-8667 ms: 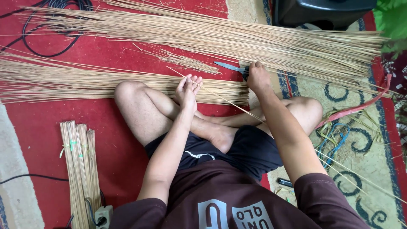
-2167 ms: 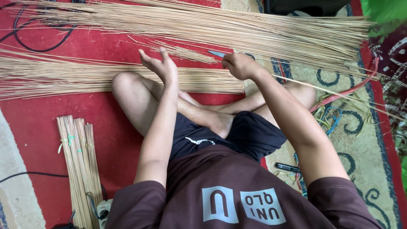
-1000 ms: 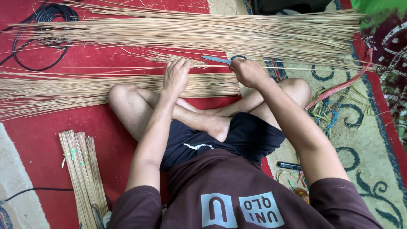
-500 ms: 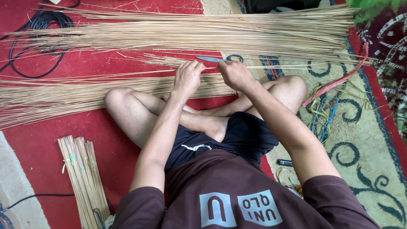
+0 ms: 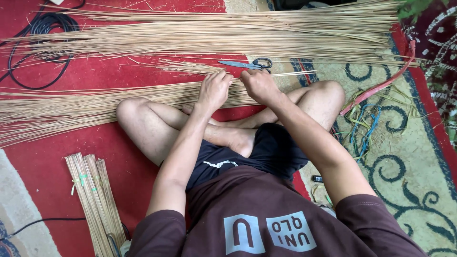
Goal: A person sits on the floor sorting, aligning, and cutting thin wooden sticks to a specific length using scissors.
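A thin reed stick [image 5: 285, 74] is pinched in both the left hand [image 5: 214, 89] and right hand [image 5: 257, 85], fingers closed on it, right over the reed bundle [image 5: 95, 102]. Scissors [image 5: 250, 64] are parked just beyond the right hand.

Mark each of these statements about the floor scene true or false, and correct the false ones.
1. Both hands, the left hand and the right hand, rest on the near layer of thin sticks. True.
2. The scissors are in the right hand. False: they lie on the floor beyond the hands.
3. A tied bundle of short sticks lies by the person's left side. True.
4. The black cable is coiled on the patterned rug. False: it lies on the red mat, far left.
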